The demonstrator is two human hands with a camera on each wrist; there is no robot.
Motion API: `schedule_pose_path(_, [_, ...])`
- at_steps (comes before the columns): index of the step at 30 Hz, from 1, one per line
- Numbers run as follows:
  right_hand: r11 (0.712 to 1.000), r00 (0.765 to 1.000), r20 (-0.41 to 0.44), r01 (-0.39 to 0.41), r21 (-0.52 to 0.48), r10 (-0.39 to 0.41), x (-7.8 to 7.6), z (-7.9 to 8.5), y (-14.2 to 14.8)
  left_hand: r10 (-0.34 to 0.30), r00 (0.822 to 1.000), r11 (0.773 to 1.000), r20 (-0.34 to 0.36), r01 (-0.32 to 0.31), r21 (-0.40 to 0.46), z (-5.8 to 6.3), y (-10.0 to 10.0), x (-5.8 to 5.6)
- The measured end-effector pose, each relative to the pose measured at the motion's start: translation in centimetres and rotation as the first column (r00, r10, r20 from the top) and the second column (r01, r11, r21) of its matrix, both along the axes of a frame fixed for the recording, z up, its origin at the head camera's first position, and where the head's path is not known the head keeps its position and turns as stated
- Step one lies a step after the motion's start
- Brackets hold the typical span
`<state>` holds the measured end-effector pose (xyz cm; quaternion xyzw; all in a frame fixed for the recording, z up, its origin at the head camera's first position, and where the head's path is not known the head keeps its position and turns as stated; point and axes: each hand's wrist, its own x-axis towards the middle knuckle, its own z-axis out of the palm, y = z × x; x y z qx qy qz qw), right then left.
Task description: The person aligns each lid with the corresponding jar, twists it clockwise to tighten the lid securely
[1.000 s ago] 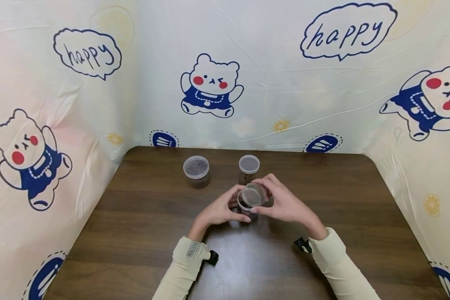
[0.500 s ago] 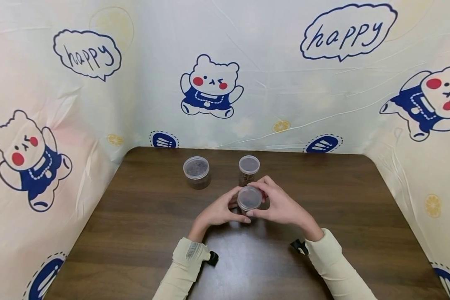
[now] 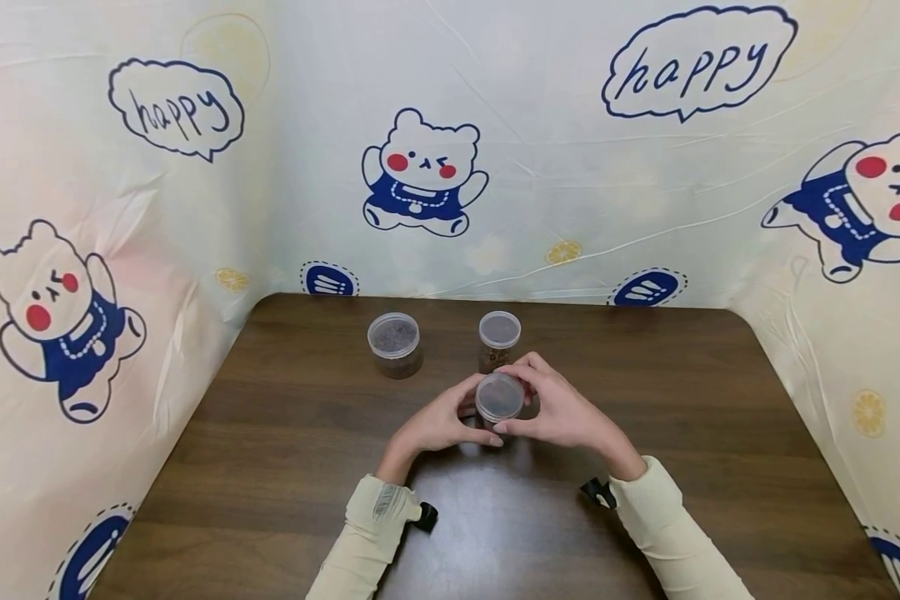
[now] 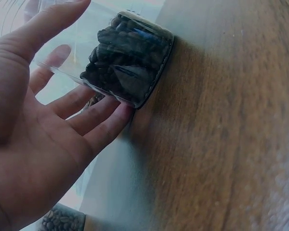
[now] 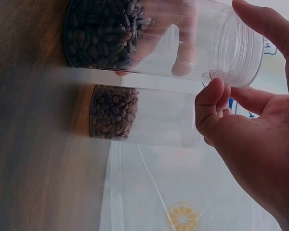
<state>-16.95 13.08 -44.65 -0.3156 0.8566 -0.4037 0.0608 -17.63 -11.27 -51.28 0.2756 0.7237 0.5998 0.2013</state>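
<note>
A clear plastic jar [image 4: 130, 57], part-filled with dark coffee beans, stands upright on the table in front of the person. Curled round its side, the left hand [image 3: 441, 418] grips the jar body, thumb in front and fingers behind. The right hand [image 3: 562, 410] holds the clear screw lid [image 3: 499, 395] by its edge, thumb and fingers on opposite sides. The lid lies level over the jar's mouth. Just behind is a second, narrow lidded jar [image 5: 114, 113] holding browner beans.
A wider lidded jar [image 3: 394, 342] with dark contents stands to the left, toward the back of the brown wooden table [image 3: 285, 433]. A printed cloth backdrop [image 3: 540, 167] rises along the table's back and sides.
One second ago the lid was tilted over the jar's right side, with the opening showing. The right hand has shifted left and laid it level on top. The left hand keeps its place.
</note>
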Motion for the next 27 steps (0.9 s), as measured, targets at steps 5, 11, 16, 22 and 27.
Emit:
schedule_pose_path(5, [1.000, 1.000, 0.009, 0.005, -0.010, -0.005, 0.02, -0.17, -0.05, -0.006, 1.000, 1.000, 0.001, 0.006, 0.002, -0.04, 0.05, -0.04])
schedule_pose_path(11, [0.999, 1.000, 0.012, 0.027, -0.018, -0.027, 0.04, -0.38, 0.00, 0.005, 1.000, 1.000, -0.005, -0.005, -0.003, 0.03, 0.10, 0.01])
schedule_pose_path(16, [0.999, 0.999, 0.010, 0.035, -0.027, -0.035, 0.06, -0.66, 0.06, 0.016, 1.000, 1.000, 0.001, -0.016, -0.006, 0.15, 0.12, 0.12])
schedule_pose_path(22, [0.998, 0.999, -0.021, 0.043, -0.046, -0.044, 0.05, -0.84, 0.03, 0.023, 1.000, 1.000, 0.004, -0.023, -0.013, 0.10, 0.10, 0.10])
schedule_pose_path(27, [0.996, 0.995, -0.061, 0.077, -0.041, -0.079, 0.42, -0.77, -0.27, 0.019, 1.000, 1.000, -0.003, -0.019, -0.021, 0.12, 0.06, 0.05])
